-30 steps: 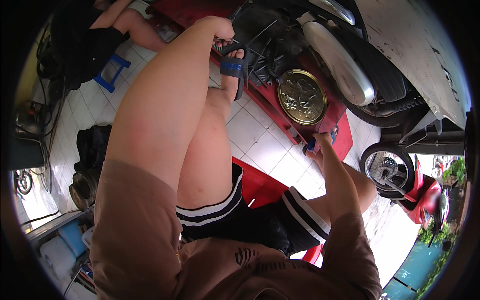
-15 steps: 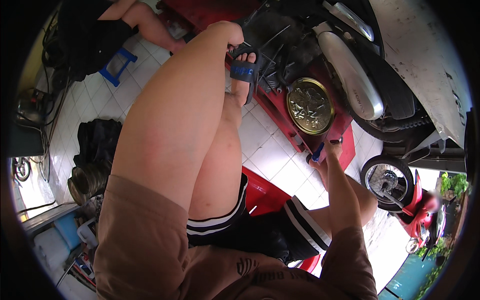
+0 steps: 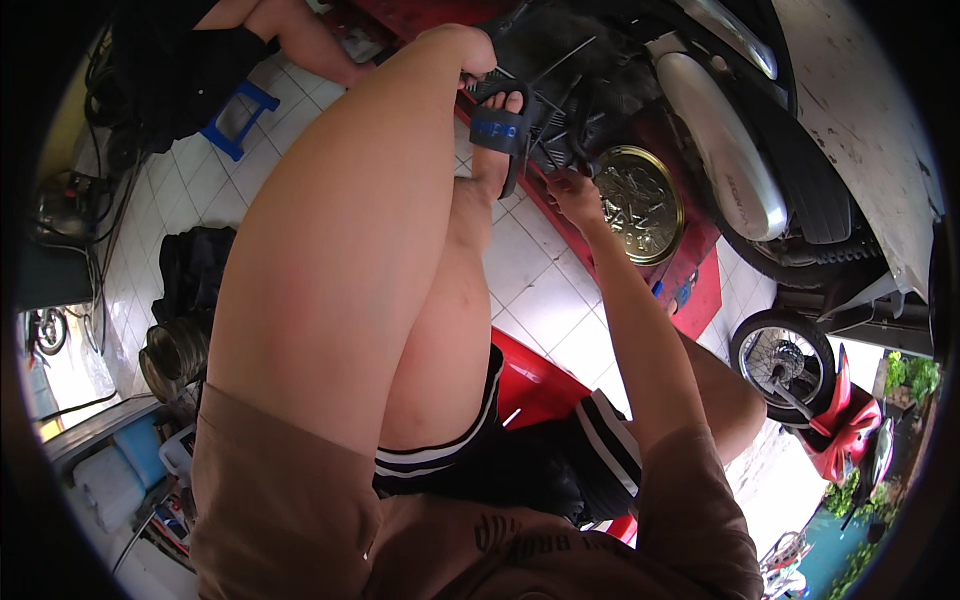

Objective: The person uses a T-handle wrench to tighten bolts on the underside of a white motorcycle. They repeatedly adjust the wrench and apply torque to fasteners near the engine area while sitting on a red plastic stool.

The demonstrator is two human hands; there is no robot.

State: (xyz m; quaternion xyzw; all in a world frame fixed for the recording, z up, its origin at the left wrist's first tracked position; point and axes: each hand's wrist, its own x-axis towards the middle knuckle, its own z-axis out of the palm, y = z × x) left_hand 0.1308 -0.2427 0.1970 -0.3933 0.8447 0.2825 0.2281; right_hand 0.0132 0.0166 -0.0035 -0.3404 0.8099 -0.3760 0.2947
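My right hand is over the edge of the red platform, between the round gold tray and several wrenches and other metal tools. Its fingers are bent at the tools; what they grip, if anything, is too small to make out. Small metal parts lie in the tray. Beyond my raised forearm, my left hand has curled fingers close to the dark, tool-strewn area, mostly hidden by the hand itself. A blue handle rests on the platform beside my right foot.
A motorcycle with a silver exhaust stands at the right. My sandalled foot is against the platform. A blue stool and another person's leg are at far left. A loose wheel stands right of my knee.
My right hand has let go of the blue handle and moved up and left, past the tray to the tools. My left hand stays about where it was.
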